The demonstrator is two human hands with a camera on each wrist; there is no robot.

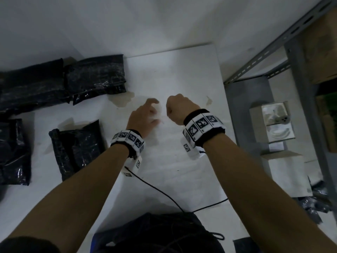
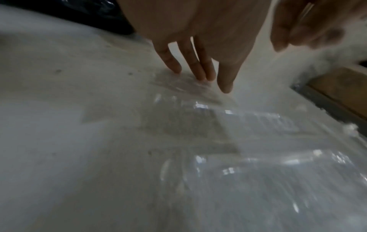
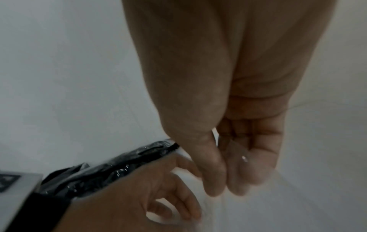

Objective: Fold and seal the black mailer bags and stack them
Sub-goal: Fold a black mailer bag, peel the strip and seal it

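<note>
Lying left of both grips [image 1: 160, 114]: black mailer bags [image 1: 76, 150].

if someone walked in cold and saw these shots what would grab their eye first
First, the two bare forearms with black-and-white marker wristbands, the left hand and right hand close together over the white table. Next, the glossy black plastic mailer bags piled at the table's left. In the left wrist view, the left fingers touch a crinkled clear plastic film.
</note>
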